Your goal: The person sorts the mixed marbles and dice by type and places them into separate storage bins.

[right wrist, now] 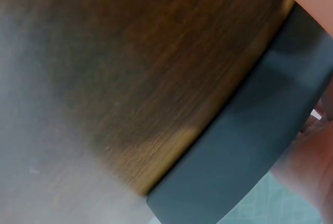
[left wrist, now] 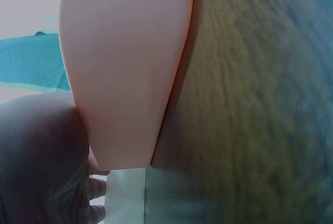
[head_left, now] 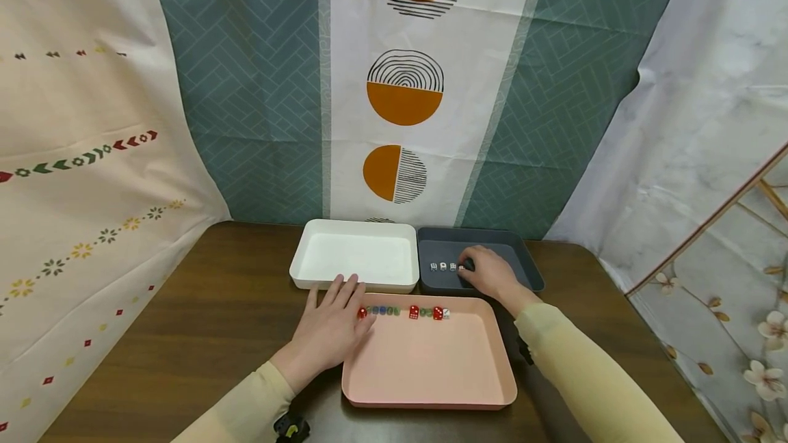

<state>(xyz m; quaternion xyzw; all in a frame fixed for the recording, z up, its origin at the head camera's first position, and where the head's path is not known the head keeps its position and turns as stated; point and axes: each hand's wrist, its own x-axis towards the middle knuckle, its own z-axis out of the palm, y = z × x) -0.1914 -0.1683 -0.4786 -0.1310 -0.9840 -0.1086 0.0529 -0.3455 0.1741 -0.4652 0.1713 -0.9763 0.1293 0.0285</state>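
The right hand [head_left: 489, 272] reaches into the dark grey tray [head_left: 517, 265], right of centre in the frame, where its curled thumb and fingers pinch a white die [head_left: 461, 267]. That die sits at the right end of a short row of white dice [head_left: 443, 266] lying across the middle of the tray. In the right wrist view the tray's outer wall cuts diagonally across, and the fingers show only in part at the right edge.

The left hand [head_left: 332, 327], left of centre, is spread wide and holds nothing; it rests over the upper left corner of the pink tray [head_left: 431, 374], its fingertips reaching across the near rim of the white tray [head_left: 353, 251]. Its thumb lies over the pink tray, near a red die [head_left: 362, 313]. The left wrist view shows this hand against the pink wall.

Along the pink tray's far side runs a line of small blue and green pieces [head_left: 383, 310], two more red dice [head_left: 414, 312] and another white die [head_left: 446, 314]. The three trays stand close together on the brown wooden counter [head_left: 246, 279]. Patterned cloth [head_left: 403, 108] hangs behind, and both arms wear pale yellow sleeves [head_left: 585, 361].
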